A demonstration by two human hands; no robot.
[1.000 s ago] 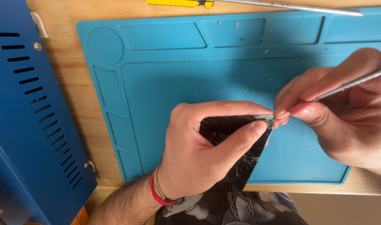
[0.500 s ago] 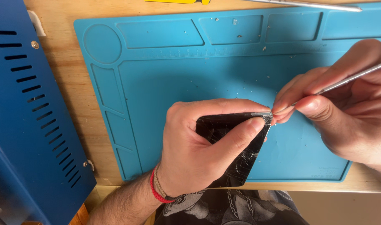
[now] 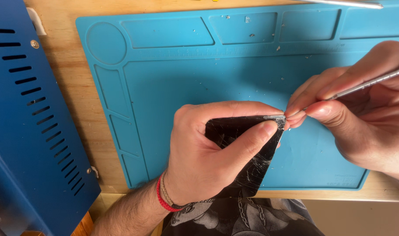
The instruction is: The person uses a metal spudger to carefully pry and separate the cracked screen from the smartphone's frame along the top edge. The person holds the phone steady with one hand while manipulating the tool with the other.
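Scene: a person works over a blue mat (image 3: pixel 173 87) laid on a wooden bench (image 3: pixel 72 87), seen from above.
Left hand: the left hand (image 3: pixel 208 157) is closed around a cracked black panel (image 3: pixel 247 153), thumb pressed along its face, forefinger curled over its top edge.
Panel: a thin dark sheet, glossy and webbed with cracks, held tilted above the mat's near edge; its upper right corner, with a pale strip of frame or adhesive showing, points toward the other hand.
Right hand: the right hand (image 3: pixel 361 122) pinches a slim metal tool (image 3: pixel 365 84) between thumb and first fingers, pen-fashion.
Tool: its shaft runs from the upper right down to the lower left; the tip meets the panel's upper right corner, just where the left forefinger ends.
Key relation: the panel lies left of and slightly below the right hand; the tool's long axis points straight into that corner, and the two hands almost touch there.
Nearer hand: the left grips the panel bodily; the right reaches it only through the tool tip.
Long axis of panel: its lower part hangs toward the person's lap; the full outline is hidden by the left hand.
Surroundings: a blue vented metal case (image 3: pixel 29 131) stands at the left, well apart from the hands; a second metal rod (image 3: pixel 339 3) lies at the mat's far edge; small flecks dot the mat.
Wrist: a red cord band (image 3: pixel 162 197) circles the left wrist.
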